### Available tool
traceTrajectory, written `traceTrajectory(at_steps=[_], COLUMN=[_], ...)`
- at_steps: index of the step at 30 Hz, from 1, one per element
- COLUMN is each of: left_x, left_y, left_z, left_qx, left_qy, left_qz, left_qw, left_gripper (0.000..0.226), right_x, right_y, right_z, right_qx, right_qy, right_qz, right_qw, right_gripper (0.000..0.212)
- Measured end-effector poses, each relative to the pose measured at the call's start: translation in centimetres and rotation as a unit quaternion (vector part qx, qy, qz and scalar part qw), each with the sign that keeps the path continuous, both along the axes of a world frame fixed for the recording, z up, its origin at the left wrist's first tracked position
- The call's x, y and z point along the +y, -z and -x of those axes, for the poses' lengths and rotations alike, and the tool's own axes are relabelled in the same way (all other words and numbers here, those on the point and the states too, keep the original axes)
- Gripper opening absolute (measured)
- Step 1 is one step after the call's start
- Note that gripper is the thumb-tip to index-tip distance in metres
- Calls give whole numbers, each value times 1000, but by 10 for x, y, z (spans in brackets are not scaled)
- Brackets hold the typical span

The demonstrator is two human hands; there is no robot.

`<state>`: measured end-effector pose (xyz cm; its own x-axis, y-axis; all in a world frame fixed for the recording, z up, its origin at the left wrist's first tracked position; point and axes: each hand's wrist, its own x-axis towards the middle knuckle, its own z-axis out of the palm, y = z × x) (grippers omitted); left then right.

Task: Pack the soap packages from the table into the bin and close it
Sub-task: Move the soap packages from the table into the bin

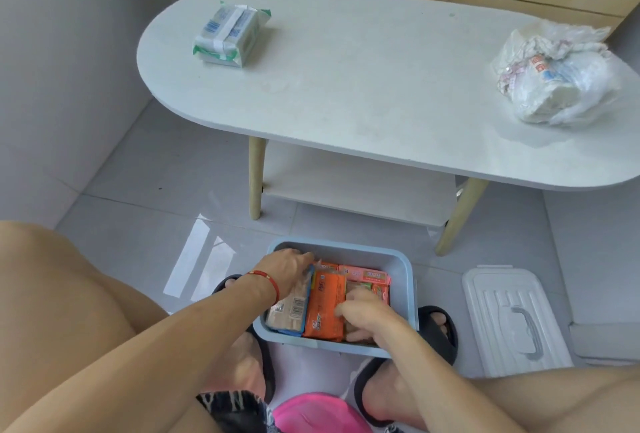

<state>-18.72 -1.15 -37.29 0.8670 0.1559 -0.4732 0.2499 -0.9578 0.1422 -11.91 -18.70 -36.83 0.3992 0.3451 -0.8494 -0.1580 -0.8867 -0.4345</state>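
Under both hands [291, 264], binned soap packages [325, 308]

No wording can be read with certainty on any package. A barcode with digits too small to make out is printed on the beige soap package [289, 308] at the left of the blue bin [403, 280]; the orange soap package [325, 308] beside it and the pink package [363, 275] carry print too blurred to read. Blue lettering on the green-and-white soap pack [230, 36] and red characters on the plastic-wrapped bundle [557, 76], both on the table [346, 86], are likewise illegible.
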Motion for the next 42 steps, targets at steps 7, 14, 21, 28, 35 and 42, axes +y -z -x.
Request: traceTrajectory(at_steps=[7, 14, 21, 28, 35, 42], left_x=[10, 98, 157, 174, 128, 44], left_y=[-116, -230, -208, -210, -239, -251], left_z=[-11, -39, -101, -133, -105, -36], left_qx=[-298, -524, -356, -302, -309, -292], left_qy=[-75, -125, -226, -329, -232, -149], left_qz=[63, 22, -84, -186, 16, 232], left_qw=[950, 842, 903, 875, 922, 916], left_gripper=[28, 28, 64, 46, 72, 55], right_x=[19, 97, 130, 119, 116, 68], right_y=[-119, -221, -202, -196, -190, -171], right_z=[-35, -60, -100, -105, -94, -50], right_qx=[-238, -397, -379, -364, -442, -700], right_qy=[-83, -12, 22, 68, 90, -52], right_qz=[-183, -391, -303, -343, -375, -295], right_qw=[950, 830, 874, 864, 810, 649], right_gripper=[25, 21, 27, 24, 40, 57])
